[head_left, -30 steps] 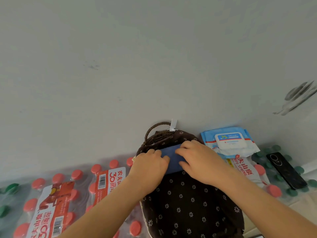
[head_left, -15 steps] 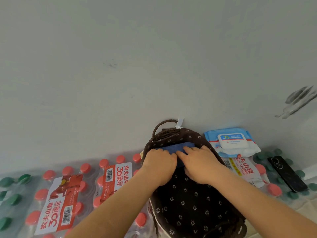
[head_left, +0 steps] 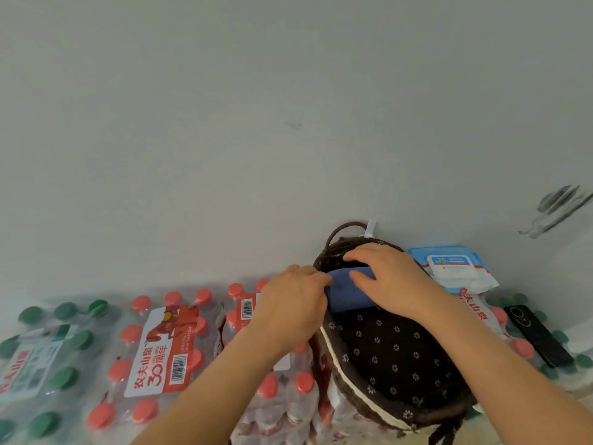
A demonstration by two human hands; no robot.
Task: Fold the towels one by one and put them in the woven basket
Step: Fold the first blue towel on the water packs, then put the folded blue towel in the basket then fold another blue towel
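Observation:
A folded blue towel [head_left: 348,297] lies at the far end of the woven basket [head_left: 359,403], which has a dark flower-print lining. My left hand [head_left: 290,308] grips the towel's left end with curled fingers. My right hand [head_left: 390,281] covers the towel's right part, thumb on its front face and fingers reaching over its far edge by the basket rim. Most of the towel is hidden under my hands.
The basket sits on shrink-wrapped packs of red-capped water bottles [head_left: 160,351], against a grey wall. Green-capped bottles [head_left: 48,364] are at the left. A blue wet-wipe pack [head_left: 452,266] and a black phone [head_left: 537,334] lie to the right of the basket.
My right hand has slid toward the basket's far rim, and more of the towel's front face shows between my hands. The view has shifted left.

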